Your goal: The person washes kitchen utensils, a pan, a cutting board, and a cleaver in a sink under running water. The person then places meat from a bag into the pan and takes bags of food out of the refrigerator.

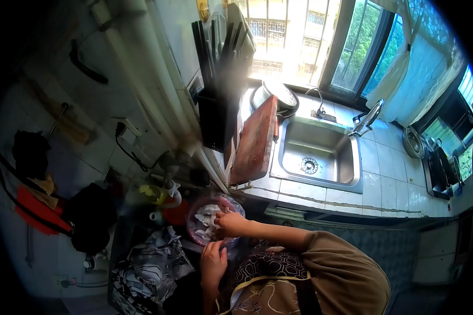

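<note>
A round pinkish bin (190, 227) lined with a clear plastic bag (238, 209) stands low beside the counter. Crumpled white tissue (207, 216) fills much of it. My right hand (232, 223) reaches over the bin's right side, its fingers curled down against the tissue; the fingertips are partly hidden. Close to the near rim is my left hand (214, 258), with bent fingers at the edge of the bag. What lies under those fingers does not show clearly.
A steel sink (320, 152) is set in the white-tiled counter (347, 199). A wooden chopping board (255, 142) leans upright beside a black knife holder (214, 118). Striped grey cloth (152, 268) is heaped left of the bin. Black and red items (34, 210) hang on the left wall.
</note>
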The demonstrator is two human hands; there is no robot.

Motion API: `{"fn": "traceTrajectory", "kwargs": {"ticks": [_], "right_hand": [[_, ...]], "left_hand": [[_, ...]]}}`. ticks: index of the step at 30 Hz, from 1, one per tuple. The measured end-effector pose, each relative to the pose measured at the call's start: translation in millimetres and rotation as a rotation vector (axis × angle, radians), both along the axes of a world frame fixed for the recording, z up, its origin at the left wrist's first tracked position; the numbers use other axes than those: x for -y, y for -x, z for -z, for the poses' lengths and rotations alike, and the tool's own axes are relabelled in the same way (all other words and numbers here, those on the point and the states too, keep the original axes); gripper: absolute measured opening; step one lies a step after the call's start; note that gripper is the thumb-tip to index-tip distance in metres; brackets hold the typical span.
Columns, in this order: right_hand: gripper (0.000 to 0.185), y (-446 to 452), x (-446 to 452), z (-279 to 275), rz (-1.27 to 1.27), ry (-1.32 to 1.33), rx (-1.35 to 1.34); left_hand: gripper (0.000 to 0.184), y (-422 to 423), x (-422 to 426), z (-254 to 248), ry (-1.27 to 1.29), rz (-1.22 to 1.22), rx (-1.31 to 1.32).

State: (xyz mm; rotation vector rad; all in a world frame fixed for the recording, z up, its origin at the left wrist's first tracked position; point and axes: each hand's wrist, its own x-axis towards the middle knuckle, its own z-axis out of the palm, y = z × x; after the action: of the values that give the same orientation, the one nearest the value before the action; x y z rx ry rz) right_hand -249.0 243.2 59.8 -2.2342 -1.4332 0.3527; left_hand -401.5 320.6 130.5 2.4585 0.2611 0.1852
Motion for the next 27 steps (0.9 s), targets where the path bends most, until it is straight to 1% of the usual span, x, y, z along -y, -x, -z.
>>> {"fn": "traceTrajectory", "kwargs": {"ticks": [1, 2, 3, 4, 5, 6, 7, 9, 10, 11, 12, 13, 14, 15, 16, 17, 18, 19, 20, 21, 22, 23, 24, 25, 26, 27], "right_hand": [[0.029, -1, 9, -13, 0.036, -0.143, -0.023], [0.025, -7, 22, -32, 0.142, -0.257, -0.043], [0.026, -15, 30, -39, 0.336, -0.4, 0.041], [0.024, -29, 42, -52, 0.48, -0.615, 0.174], [0.026, -53, 53, -76, 0.567, -0.862, 0.336], [0.029, -72, 61, -82, 0.789, -0.869, 0.115], [0.042, -110, 72, -78, 0.894, -0.74, 0.531], [0.058, -194, 76, -28, 1.136, -0.757, 0.272], [0.061, -203, 78, -58, 1.146, -0.781, -0.337], [0.065, -204, 79, -89, 1.086, -0.759, -0.945], [0.065, -213, 79, -87, 1.075, -0.76, -0.941], [0.072, -224, 77, -78, 1.086, -0.78, -1.025], [0.08, -229, 74, -74, 1.097, -0.795, -1.114], [0.08, -231, 73, -68, 1.084, -0.79, -1.117], [0.087, -230, 74, -62, 1.094, -0.904, -1.061], [0.095, -230, 74, -57, 1.097, -1.017, -1.003], [0.108, -232, 80, -56, 1.031, -0.958, -1.059], [0.086, -234, 87, -53, 1.14, -0.835, -1.096], [0.044, -226, 102, -71, 1.144, -0.698, -1.226], [0.012, -215, 112, -76, 1.114, -0.901, -1.247], [0.012, -214, 133, -74, 1.044, -0.899, -1.32], [0.012, -222, 154, -56, 1.0, -0.94, -1.476], [0.013, -207, 174, -75, 0.978, -0.998, -1.514], [0.022, -203, 197, -70, 0.917, -1.045, -1.556], [0.027, -189, 214, -84, 0.921, -1.071, -1.612], [0.032, -177, 231, -94, 0.928, -1.097, -1.669]], "left_hand": [[0.02, 1, 1, 2, 0.005, -0.004, 0.007], [0.019, 1, 1, 5, -0.002, -0.016, 0.022], [0.019, 0, 1, 7, -0.01, -0.027, 0.038], [0.019, -3, 2, 6, -0.01, -0.027, 0.045], [0.019, -4, 4, 5, 0.011, -0.028, 0.028], [0.019, -6, 7, 4, 0.032, -0.029, 0.009], [0.019, -7, 10, 5, 0.036, -0.028, 0.012], [0.019, -13, 16, 8, 0.018, 0.008, 0.063], [0.019, -15, 19, 9, 0.018, 0.005, 0.067], [0.019, -17, 23, 10, 0.03, 0.014, 0.057], [0.019, -21, 27, 12, 0.043, 0.021, 0.05], [0.019, -25, 31, 15, 0.042, 0.011, 0.056], [0.018, -27, 35, 21, 0.102, 0.002, 0.046], [0.018, -30, 39, 27, 0.162, -0.007, 0.038], [0.018, -32, 43, 33, 0.256, -0.026, 0.05], [0.018, -33, 49, 40, 0.253, -0.045, 0.059], [0.018, -34, 54, 46, 0.303, -0.043, 0.077], [0.019, -36, 59, 50, 0.352, -0.04, 0.09], [0.02, -38, 63, 52, 0.348, -0.038, 0.099], [0.02, -42, 67, 54, 0.349, -0.055, 0.092], [0.022, -47, 71, 56, 0.516, -0.095, 0.079], [0.024, -52, 76, 61, 0.685, -0.133, 0.06], [0.032, -61, 78, 68, 0.877, -0.123, 0.068], [0.042, -72, 78, 73, 1.129, -0.096, 0.043], [0.049, -84, 82, 52, 1.423, -0.087, -0.029], [0.055, -96, 87, 44, 1.586, -0.022, -0.067]]}}
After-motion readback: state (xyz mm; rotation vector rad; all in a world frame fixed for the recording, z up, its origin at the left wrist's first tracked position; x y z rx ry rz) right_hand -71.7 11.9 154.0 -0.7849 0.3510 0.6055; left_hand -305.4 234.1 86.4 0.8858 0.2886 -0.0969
